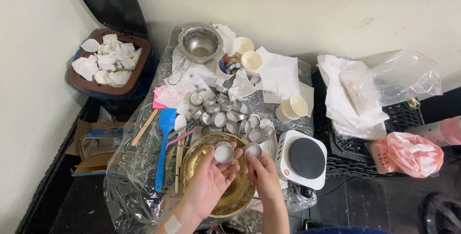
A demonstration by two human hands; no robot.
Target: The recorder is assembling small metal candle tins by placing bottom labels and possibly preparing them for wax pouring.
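Tealight tin [224, 153], a small round metal cup, sits on the fingers of the left hand [211, 179], directly above the brass bowl [230, 198]. The left hand is cupped palm-up, its thumb and fingertips pinching the tin by its rim. The right hand [261, 176] pinches a second small tin [253, 151] between thumb and fingertips, just beside the first.

Both hands work over the bowl, which rests on the plastic-covered tabletop [129, 186].

Recommended handling, judged from this position:
- Keep each tin level, open side up; the thin walls probably dent under a hard squeeze.
- Hold both tins over the bowl so anything that drops lands inside it.
- Grip at the rim only, leaving the inside free.

Surroundings:
- A cluster of empty tins [230, 116] lies just beyond the bowl.
- A blue spatula [163, 143] and a wooden stick [144, 127] lie to the left.
- A white hot plate [303, 158] stands just right of the bowl, near the right hand.
- A steel pouring pot [199, 44] and paper cups [250, 61] stand at the far edge.
- A bin of crumpled tissue [108, 61] stands off the tabletop to the left.
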